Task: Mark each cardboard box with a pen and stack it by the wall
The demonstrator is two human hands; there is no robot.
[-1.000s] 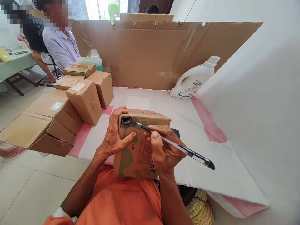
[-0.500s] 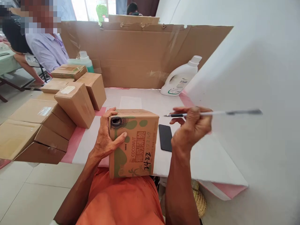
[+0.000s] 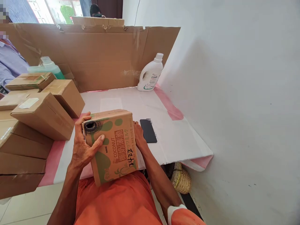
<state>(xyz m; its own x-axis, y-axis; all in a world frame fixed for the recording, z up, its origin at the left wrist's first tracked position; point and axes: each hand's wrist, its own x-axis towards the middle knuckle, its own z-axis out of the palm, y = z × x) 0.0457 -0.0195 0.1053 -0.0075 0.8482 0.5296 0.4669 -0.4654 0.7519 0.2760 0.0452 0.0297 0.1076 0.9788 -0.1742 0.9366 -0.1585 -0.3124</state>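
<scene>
A printed cardboard box (image 3: 110,147) stands tilted on the table's near edge against my lap. It has green blobs, "COCONUT" lettering, handwritten "2422" and a small hole ringed with black scribble at its upper left. My left hand (image 3: 85,150) grips its left side, thumb on the front face and fingertips over the top edge. Beside the box's right edge is my right hand (image 3: 140,136), its fingers mostly hidden behind the box. Whether it holds anything there cannot be seen; no pen shows. A black phone (image 3: 148,131) lies just right of that hand.
Several cardboard boxes (image 3: 44,115) are stacked at the left, with a green-liquid bottle (image 3: 50,67) behind them. A white jug (image 3: 151,75) stands by the upright cardboard panel (image 3: 100,59). A wall (image 3: 234,93) borders the right; a woven basket (image 3: 181,181) sits below the table.
My right hand, which held a pen up in the air, has moved down and left behind the box's right side. The pen is out of sight. The view has swung right; the box tilts more.
</scene>
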